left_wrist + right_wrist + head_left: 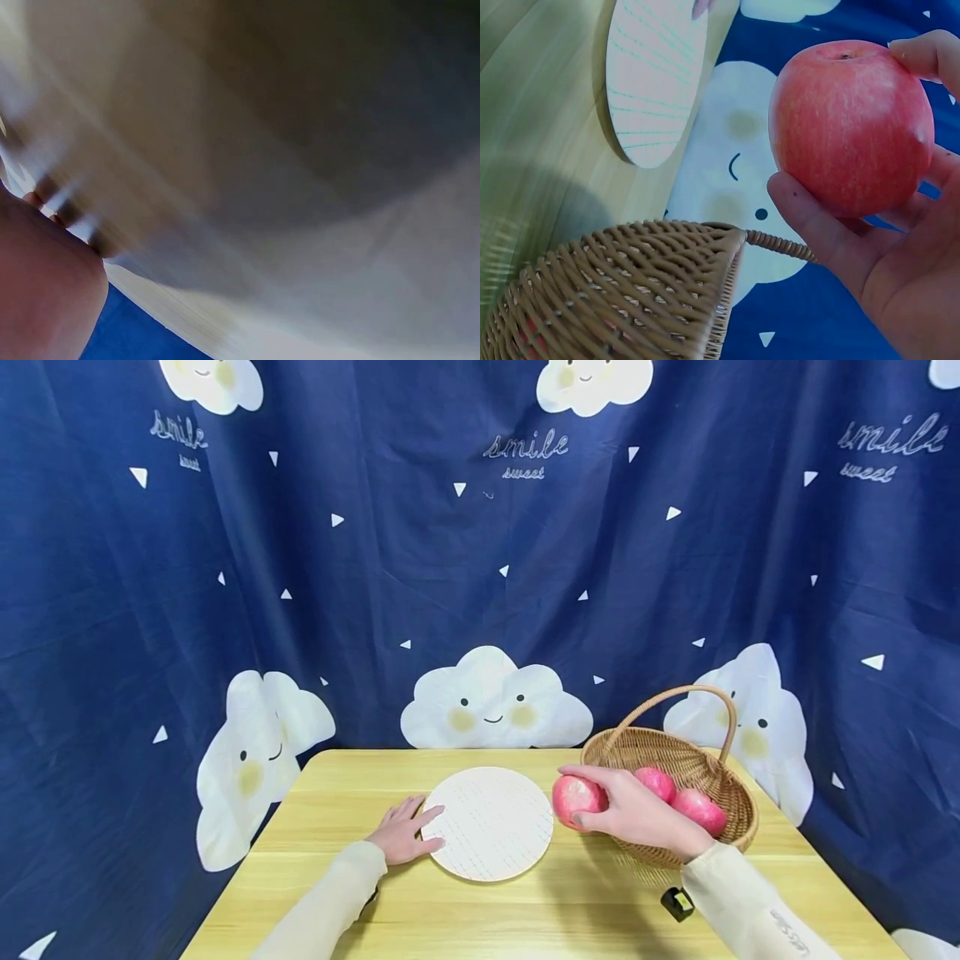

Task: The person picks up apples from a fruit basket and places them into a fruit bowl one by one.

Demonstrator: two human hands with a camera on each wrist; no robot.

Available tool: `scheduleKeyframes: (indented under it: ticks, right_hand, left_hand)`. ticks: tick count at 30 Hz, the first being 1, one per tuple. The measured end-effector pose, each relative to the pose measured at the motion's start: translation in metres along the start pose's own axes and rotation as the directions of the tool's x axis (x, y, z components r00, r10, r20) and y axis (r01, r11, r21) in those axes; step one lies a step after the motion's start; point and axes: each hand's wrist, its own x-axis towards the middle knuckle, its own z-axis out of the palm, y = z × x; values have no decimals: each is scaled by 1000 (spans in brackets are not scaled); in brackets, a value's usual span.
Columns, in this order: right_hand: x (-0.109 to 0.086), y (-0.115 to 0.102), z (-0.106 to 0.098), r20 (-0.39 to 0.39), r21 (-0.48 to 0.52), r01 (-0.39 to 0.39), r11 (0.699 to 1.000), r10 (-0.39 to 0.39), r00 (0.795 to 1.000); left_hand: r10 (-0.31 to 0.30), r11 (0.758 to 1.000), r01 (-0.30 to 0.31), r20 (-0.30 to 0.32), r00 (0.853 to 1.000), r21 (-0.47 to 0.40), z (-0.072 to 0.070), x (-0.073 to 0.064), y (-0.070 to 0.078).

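A red apple (pixel 576 802) is gripped between the thumb and fingers of my right hand (pixel 633 810), held up just left of the wicker basket (pixel 660 743). In the right wrist view the apple (pixel 851 127) shows its stem dimple at the top, with the thumb and fingers round its sides. Two more red apples (pixel 700 811) lie inside the basket. My left hand (pixel 403 832) rests at the left edge of a round white board (pixel 491 827), its fingers spread and touching the rim. The left wrist view shows mostly blurred tabletop and part of the hand (pixel 49 277).
Everything stands on a light wooden table (pixel 375 918). The basket's arched handle (pixel 693 687) rises above its rim at the right. A dark blue curtain (pixel 420 568) with white clouds hangs behind and beside the table.
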Motion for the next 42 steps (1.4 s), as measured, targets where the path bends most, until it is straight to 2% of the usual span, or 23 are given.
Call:
scheduleKeyframes:
  ticks: [9,12,15,19,25,34,39,42]
  right_hand:
    - [12,-1,8,19,30,-15,999,15,1000]
    - [17,1,12,20,7,-2,1000,2,1000]
    - [24,2,17,12,-16,14,1000,-14,1000]
    - [31,4,23,11,3,14,1000,-14,1000]
    - [40,4,35,4,-6,-6,1000,6,1000]
    - [56,3,53,35,46,-73,996,72,997]
    - [64,6,65,18,55,-65,996,64,998]
    - [69,7,72,18,63,-56,996,55,998]
  left_hand:
    - [4,1000,-4,-6,1000,26,-2,-1,4]
    - [1,1000,-1,-3,1000,20,-2,-1,4]
    - [5,1000,-5,-6,1000,9,-2,-1,3]
    - [4,1000,-4,4,1000,-4,2,1,-2]
    - [-5,1000,5,9,1000,24,5,4,-5]
    - [2,999,-3,17,1000,37,-7,-3,4]
    - [20,999,-20,27,999,33,-10,-3,8]
    - [5,999,-6,32,999,35,-8,-3,8]
